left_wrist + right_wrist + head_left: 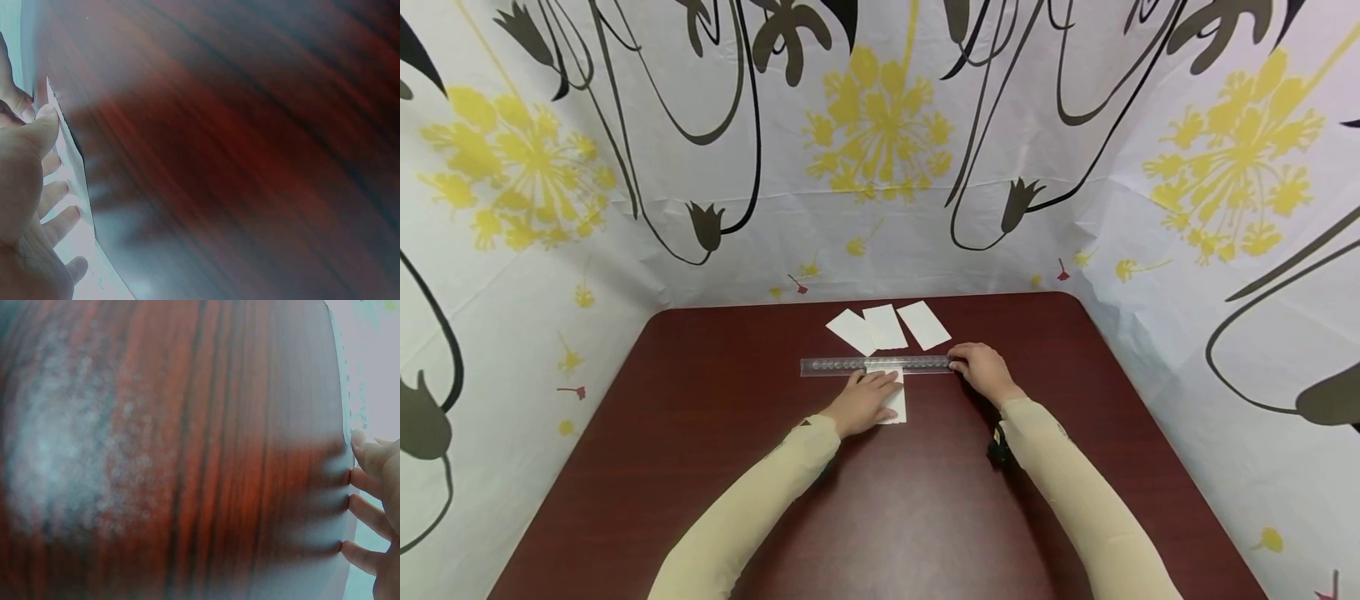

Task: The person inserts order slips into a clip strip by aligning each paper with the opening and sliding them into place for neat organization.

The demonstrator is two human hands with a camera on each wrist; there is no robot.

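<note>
A clear plastic ruler (833,367) lies crosswise on the table, over the top end of a white paper slip (897,408). My left hand (861,402) rests on that slip with its fingers spread, fingertips right at the ruler's lower edge. At the ruler's right end my right hand (987,372) pinches it between thumb and fingers. In the left wrist view the slip's edge (80,181) shows beside the left fingers. The right wrist view has the right hand (382,481) at its right edge, fingertips down at the table.
Beyond the ruler lie three more white slips: a left one (852,331), a middle one (886,327) and a right one (924,325). The dark red-brown table (715,442) has rounded far corners. Flower-patterned white cloth (880,242) hangs around it.
</note>
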